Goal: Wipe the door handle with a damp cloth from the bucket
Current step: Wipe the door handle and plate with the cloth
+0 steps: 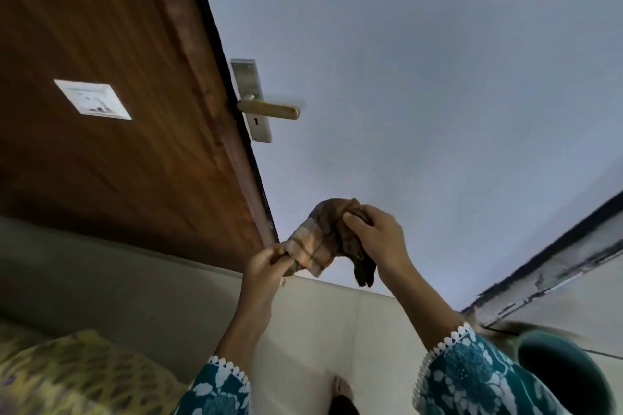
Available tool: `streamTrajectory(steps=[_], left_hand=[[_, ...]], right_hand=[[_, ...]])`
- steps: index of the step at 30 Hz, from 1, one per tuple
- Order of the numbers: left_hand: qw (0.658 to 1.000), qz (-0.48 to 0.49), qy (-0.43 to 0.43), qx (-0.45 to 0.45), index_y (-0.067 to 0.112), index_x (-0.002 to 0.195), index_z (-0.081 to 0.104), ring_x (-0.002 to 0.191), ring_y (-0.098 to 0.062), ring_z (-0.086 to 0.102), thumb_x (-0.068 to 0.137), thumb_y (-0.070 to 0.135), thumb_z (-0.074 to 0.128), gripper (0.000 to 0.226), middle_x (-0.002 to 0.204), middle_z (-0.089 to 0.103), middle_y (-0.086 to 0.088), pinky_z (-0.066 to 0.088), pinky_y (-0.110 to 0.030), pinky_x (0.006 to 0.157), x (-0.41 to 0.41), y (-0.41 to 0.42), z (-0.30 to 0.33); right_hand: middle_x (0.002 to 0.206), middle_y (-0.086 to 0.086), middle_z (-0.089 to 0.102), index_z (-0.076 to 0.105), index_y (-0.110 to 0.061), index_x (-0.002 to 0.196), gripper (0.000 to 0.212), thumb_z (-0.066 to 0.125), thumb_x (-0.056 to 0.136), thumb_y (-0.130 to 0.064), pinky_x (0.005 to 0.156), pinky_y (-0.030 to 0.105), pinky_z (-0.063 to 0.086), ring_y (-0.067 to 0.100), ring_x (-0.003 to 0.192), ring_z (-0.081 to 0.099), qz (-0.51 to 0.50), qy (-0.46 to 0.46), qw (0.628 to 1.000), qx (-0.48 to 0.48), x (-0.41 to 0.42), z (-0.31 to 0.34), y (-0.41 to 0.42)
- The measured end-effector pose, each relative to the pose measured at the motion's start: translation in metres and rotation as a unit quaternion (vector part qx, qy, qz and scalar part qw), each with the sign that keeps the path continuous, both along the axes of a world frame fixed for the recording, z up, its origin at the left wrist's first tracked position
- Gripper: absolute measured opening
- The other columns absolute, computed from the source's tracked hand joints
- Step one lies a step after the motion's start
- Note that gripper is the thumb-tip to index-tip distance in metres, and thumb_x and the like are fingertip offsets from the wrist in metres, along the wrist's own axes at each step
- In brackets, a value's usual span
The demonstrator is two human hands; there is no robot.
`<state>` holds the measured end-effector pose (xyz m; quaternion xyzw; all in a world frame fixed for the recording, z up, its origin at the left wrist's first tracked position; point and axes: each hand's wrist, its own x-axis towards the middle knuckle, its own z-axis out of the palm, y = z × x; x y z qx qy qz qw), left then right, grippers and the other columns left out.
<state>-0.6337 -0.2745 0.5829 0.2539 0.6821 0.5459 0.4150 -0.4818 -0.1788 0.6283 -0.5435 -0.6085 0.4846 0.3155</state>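
A brass lever door handle [269, 108] on a silver plate juts from the edge of the grey-blue door [421, 77], above my hands. I hold a checked brown cloth [320, 242] stretched between both hands, well below the handle and apart from it. My left hand [266, 263] pinches its lower left corner. My right hand [377, 239] grips the bunched upper part, and a dark end hangs down beneath it. A teal bucket [569, 371] stands at the lower right on the floor, next to my right sleeve.
A brown wooden panel [101, 111] with a white switch plate [92, 99] fills the left. A yellow patterned cushion [67, 374] lies at the lower left. Pale floor tiles [320, 330] and my foot [340, 387] show below. A dark-edged skirting runs along the right wall.
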Motion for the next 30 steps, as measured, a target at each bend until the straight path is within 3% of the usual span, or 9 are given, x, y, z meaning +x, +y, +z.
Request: streamTrajectory(steps=[3, 7, 10, 12, 15, 18, 21, 24, 30], left_hand=[[1.000, -0.010, -0.019, 0.000, 0.001, 0.091, 0.067, 0.072, -0.025, 0.057, 0.094, 0.011, 0.056, 0.015, 0.076, 0.064, -0.013, 0.046, -0.026, 0.062, -0.006, 0.017, 0.003], [0.969, -0.037, -0.224, 0.099, 0.007, 0.105, 0.068, 0.082, -0.020, 0.070, 0.092, 0.001, 0.044, 0.028, 0.094, 0.072, -0.012, 0.056, -0.030, 0.067, -0.021, 0.048, 0.017], [0.927, -0.066, -0.343, 0.139, 0.007, 0.078, 0.077, 0.068, -0.018, 0.071, 0.055, 0.018, 0.083, 0.026, 0.078, 0.072, -0.012, 0.056, -0.027, 0.055, -0.041, 0.062, 0.029], [0.924, -0.080, -0.347, 0.138, 0.008, 0.087, 0.078, 0.078, -0.018, 0.072, 0.056, 0.032, 0.087, 0.040, 0.086, 0.074, -0.010, 0.057, -0.029, 0.065, -0.055, 0.072, 0.033], [0.953, -0.005, -0.279, 0.119, 0.003, 0.114, 0.065, 0.084, -0.017, 0.072, 0.091, 0.022, 0.054, 0.032, 0.091, 0.075, -0.008, 0.056, -0.026, 0.063, -0.073, 0.086, 0.035], [0.958, 0.006, -0.260, 0.119, 0.005, 0.118, 0.062, 0.089, -0.021, 0.072, 0.087, 0.017, 0.055, 0.033, 0.101, 0.073, -0.011, 0.057, -0.028, 0.064, -0.092, 0.091, 0.034], [0.962, -0.017, -0.247, 0.119, 0.008, 0.114, 0.064, 0.089, -0.021, 0.071, 0.080, 0.018, 0.061, 0.036, 0.102, 0.072, -0.010, 0.057, -0.028, 0.066, -0.108, 0.095, 0.039], [0.965, -0.040, -0.223, 0.135, 0.004, 0.114, 0.063, 0.092, -0.023, 0.069, 0.078, 0.017, 0.063, 0.038, 0.102, 0.071, -0.012, 0.057, -0.030, 0.071, -0.119, 0.109, 0.042], [0.986, -0.058, -0.060, 0.142, 0.005, 0.110, 0.066, 0.102, -0.036, 0.066, 0.080, 0.029, 0.072, 0.039, 0.105, 0.071, -0.019, 0.053, -0.048, 0.090, -0.126, 0.157, 0.038]], right_hand=[[0.076, 0.008, 0.071, 0.072, -0.014, 0.086, 0.012, 0.061, 0.084, -0.019, 0.060, 0.027, 0.050, 0.020, 0.064, 0.062, 0.050, -0.036, 0.992, 0.114, -0.027, 0.011, 0.000], [0.114, 0.003, 0.067, 0.068, -0.015, 0.109, 0.035, 0.055, 0.081, -0.033, 0.089, 0.028, 0.043, 0.023, 0.102, 0.057, 0.149, -0.139, 0.944, 0.258, -0.066, 0.002, 0.009], [0.141, 0.008, 0.050, 0.051, -0.009, 0.134, 0.061, 0.034, 0.091, -0.049, 0.109, 0.031, 0.027, 0.027, 0.132, 0.037, 0.186, -0.185, 0.922, 0.285, -0.085, 0.003, 0.015], [0.148, 0.006, 0.042, 0.044, -0.011, 0.140, 0.058, 0.030, 0.095, -0.046, 0.111, 0.024, 0.015, 0.023, 0.138, 0.027, 0.248, -0.157, 0.916, 0.272, -0.095, 0.006, 0.024], [0.129, 0.002, 0.062, 0.062, -0.014, 0.124, 0.039, 0.043, 0.093, -0.029, 0.101, 0.011, 0.029, 0.012, 0.120, 0.049, 0.320, -0.057, 0.907, 0.270, -0.102, 0.009, 0.045], [0.111, -0.004, 0.070, 0.071, -0.017, 0.109, 0.027, 0.053, 0.090, -0.021, 0.090, 0.019, 0.043, 0.002, 0.099, 0.053, 0.185, -0.036, 0.927, 0.325, -0.102, 0.007, 0.077], [0.121, -0.010, 0.060, 0.060, -0.021, 0.125, 0.034, 0.048, 0.096, -0.034, 0.097, 0.028, 0.043, 0.005, 0.111, 0.050, 0.204, -0.082, 0.963, 0.155, -0.101, 0.012, 0.101], [0.103, 0.004, 0.072, 0.067, -0.016, 0.116, 0.036, 0.047, 0.095, -0.036, 0.076, 0.026, 0.053, 0.019, 0.094, 0.067, 0.277, 0.103, 0.951, -0.092, -0.101, 0.016, 0.110], [0.105, 0.013, 0.072, 0.069, -0.010, 0.109, 0.031, 0.067, 0.082, -0.025, 0.079, 0.033, 0.057, 0.027, 0.096, 0.069, 0.201, 0.229, 0.949, -0.078, -0.120, 0.017, 0.111]])
